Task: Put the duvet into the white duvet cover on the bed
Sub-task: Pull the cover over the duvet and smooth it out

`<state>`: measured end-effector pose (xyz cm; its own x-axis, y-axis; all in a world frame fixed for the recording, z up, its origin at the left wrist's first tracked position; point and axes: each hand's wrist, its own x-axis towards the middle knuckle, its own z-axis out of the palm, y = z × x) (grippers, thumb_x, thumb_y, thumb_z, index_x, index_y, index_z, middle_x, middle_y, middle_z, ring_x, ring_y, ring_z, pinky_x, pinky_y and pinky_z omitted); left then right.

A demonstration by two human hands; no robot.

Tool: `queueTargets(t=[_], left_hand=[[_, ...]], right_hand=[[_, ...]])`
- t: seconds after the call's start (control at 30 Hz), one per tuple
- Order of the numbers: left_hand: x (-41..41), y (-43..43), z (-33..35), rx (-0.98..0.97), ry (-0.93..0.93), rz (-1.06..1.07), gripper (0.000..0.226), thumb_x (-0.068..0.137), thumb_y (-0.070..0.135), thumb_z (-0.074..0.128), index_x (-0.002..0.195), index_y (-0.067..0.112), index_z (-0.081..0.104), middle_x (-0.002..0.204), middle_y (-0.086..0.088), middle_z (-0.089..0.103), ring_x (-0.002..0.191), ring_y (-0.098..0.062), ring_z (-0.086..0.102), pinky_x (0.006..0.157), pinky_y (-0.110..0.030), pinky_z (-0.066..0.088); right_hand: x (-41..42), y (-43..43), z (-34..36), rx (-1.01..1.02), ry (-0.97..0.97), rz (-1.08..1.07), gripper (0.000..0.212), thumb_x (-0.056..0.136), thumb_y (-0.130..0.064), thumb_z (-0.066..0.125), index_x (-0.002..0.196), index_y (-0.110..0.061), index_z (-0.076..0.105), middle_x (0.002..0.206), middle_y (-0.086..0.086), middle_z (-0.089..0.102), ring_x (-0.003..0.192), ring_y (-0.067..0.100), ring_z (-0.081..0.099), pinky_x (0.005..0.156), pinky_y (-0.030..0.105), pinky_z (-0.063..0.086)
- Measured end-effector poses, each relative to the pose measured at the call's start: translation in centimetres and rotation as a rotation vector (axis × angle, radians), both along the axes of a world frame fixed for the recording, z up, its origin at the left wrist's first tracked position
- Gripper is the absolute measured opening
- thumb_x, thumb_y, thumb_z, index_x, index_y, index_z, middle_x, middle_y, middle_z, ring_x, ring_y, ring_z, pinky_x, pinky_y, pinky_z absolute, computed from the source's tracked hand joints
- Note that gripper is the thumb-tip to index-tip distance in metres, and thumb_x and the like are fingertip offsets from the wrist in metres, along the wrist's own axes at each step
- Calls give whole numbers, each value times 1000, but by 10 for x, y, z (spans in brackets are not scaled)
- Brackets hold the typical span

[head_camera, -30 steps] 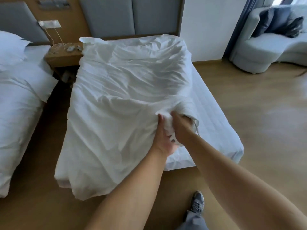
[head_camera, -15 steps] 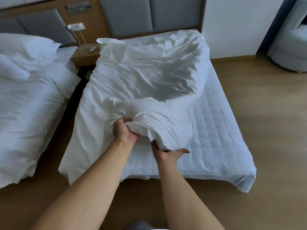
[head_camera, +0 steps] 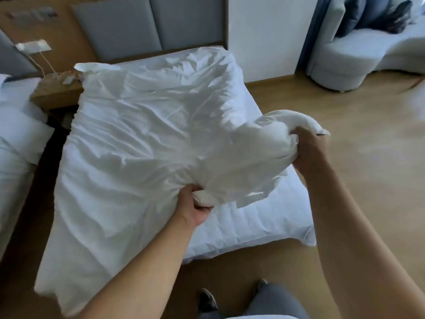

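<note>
Since half a second ago the right hand (head_camera: pixel 308 150) has been carried out to the right of the frame, past the side of the mattress (head_camera: pixel 264 219); before, it lay palm-up under the bundle near the lower centre. A bunched corner of the white duvet cover (head_camera: pixel 142 139) is now clenched in its curled fingers and held raised off the bed. The left hand (head_camera: pixel 195 206) is closed on a gathered fold of the same cloth at the lower centre, as it was before.

The cover is spread, rumpled, over the left and middle of the mattress, and its lower left corner hangs past the foot of the bed. Whether the duvet is inside cannot be told – only white cloth is seen. A quilted white mattress surface is left bare at the lower right.

Grey padded headboard panels (head_camera: pixel 147 26) are set in wood at the top of the frame. A wooden nightstand (head_camera: pixel 55 93) stands at the upper left, with a wall plate (head_camera: pixel 34 46) and thin cables above it. A second bed (head_camera: pixel 16 143) in white linen is seen at the left edge. A white wall (head_camera: pixel 264 35) and a blue curtain (head_camera: pixel 310 31) are placed right of the headboard, and a pale sofa (head_camera: pixel 358 56) with dark cushions (head_camera: pixel 377 14) fills the upper right. Light wood flooring (head_camera: pixel 368 139) runs across the right side – a dark shoe (head_camera: pixel 207 299) and a grey trouser leg (head_camera: pixel 271 298) are seen at the bottom.
</note>
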<state>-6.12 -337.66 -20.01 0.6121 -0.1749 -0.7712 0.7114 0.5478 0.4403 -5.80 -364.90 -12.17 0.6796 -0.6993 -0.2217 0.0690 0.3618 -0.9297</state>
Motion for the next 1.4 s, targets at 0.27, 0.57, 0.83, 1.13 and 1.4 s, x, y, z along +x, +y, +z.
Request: queueTargets(t=[0.27, 0.57, 0.83, 1.13, 1.4], left_hand=[[12, -96, 0, 887, -352, -1218, 43, 95, 41, 47, 78, 7, 68, 83, -14, 74, 76, -33, 73, 71, -46, 64], [67, -279, -78, 1554, -693, -1630, 68, 78, 22, 69, 138, 10, 40, 135, -16, 56, 122, -34, 58, 81, -34, 45], [56, -315, -91, 875, -526, -1301, 31, 81, 2, 53, 109, 10, 65, 108, -11, 68, 103, -29, 66, 87, -41, 58], [35, -351, -112, 833, -470, -1275, 19, 83, 26, 75, 98, 19, 64, 91, 4, 65, 84, -16, 62, 75, -29, 50], [34, -392, -172, 1179, -539, -1554, 60, 90, 40, 66, 144, 30, 43, 142, -4, 38, 128, -29, 47, 102, -34, 46]], right_hand=[[-52, -12, -55, -1031, 503, 569, 9, 75, -5, 64, 69, -12, 63, 70, 3, 64, 68, 18, 60, 62, 30, 38], [-61, -52, -167, -759, 611, 1114, 26, 78, -33, 73, 87, -14, 58, 92, 3, 64, 89, 27, 63, 72, 34, 47], [-14, -211, -262, 1141, 412, 435, 114, 57, -81, 78, 132, 1, 52, 132, 22, 61, 119, 41, 62, 106, 57, 45], [7, -303, -255, -498, 561, 117, 3, 73, -21, 47, 70, -20, 48, 58, -13, 50, 53, 12, 45, 51, 30, 42], [-53, -337, -336, -269, 952, 241, 10, 88, -11, 55, 80, -12, 60, 80, 5, 63, 92, 39, 64, 72, 37, 47]])
